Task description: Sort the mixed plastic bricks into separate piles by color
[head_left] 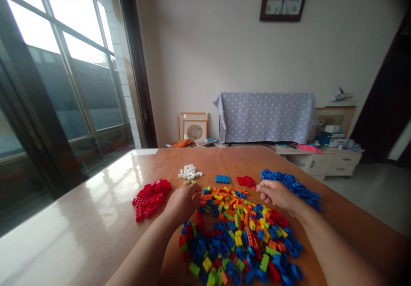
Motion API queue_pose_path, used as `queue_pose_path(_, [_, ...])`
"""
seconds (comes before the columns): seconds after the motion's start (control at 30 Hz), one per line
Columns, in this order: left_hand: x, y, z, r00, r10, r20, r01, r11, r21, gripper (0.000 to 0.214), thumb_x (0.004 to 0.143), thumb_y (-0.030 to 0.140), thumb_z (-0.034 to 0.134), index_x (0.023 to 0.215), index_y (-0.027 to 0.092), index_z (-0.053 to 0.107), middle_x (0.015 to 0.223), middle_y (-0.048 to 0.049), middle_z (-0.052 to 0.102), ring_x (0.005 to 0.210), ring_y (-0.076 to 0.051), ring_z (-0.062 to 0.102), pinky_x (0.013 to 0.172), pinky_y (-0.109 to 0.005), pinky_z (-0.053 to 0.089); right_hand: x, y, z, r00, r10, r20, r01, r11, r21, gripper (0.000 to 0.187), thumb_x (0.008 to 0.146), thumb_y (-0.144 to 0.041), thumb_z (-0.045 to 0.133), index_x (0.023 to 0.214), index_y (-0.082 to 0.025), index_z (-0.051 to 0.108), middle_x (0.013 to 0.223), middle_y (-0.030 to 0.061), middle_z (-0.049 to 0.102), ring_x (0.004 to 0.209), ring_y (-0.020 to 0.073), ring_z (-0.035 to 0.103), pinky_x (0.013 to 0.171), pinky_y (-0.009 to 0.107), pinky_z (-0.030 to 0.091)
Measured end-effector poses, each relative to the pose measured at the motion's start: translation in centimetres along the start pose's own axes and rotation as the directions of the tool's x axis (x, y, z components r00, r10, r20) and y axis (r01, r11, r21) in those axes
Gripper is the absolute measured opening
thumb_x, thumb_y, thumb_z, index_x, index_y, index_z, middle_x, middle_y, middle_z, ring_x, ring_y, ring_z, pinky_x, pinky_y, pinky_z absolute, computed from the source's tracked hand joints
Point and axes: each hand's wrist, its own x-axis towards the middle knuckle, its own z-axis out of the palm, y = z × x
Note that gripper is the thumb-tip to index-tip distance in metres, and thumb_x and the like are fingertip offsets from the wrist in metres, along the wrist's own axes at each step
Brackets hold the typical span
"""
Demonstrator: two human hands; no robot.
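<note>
My left hand (184, 199) is over the left edge of a mixed heap of toy building bricks (237, 234), its fingers curled downward. Whatever may be inside its grip is hidden by the back of the hand. Just beyond its knuckles lie a few light green bricks (189, 182). At the heap's far right, my right hand (272, 192) is closed in a pinch, with a small red brick (254, 187) showing at its fingertips. A small cluster of red bricks (245, 181) lies close to those fingertips. The heap mixes blue, red, yellow, orange and green pieces.
Around the heap on the brown table (105, 217) are a white brick pile (190, 172), a row of blue bricks (222, 179), a larger red pile (150, 198) and a long blue pile (292, 187). A cabinet (340, 162) stands beyond.
</note>
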Motion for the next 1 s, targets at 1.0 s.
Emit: queue_pose_path(1.0, [-0.9,1.8,-0.1,0.900,-0.361,0.245,0.265,0.898,0.350,0.010,0.069,0.030,0.062,0.070,0.021,0.066,0.070,-0.0015,0.063,0.064,-0.016,0.051,0.060,-0.027,0.031,1.3,1.5,-1.3,0.925,-0.294,-0.242,0.199,0.915,-0.351,0.041,0.094,-0.047,0.044,0.064,-0.021,0.051,0.058,-0.0007,0.056,0.059,0.0147,0.050,0.058,0.027,0.028])
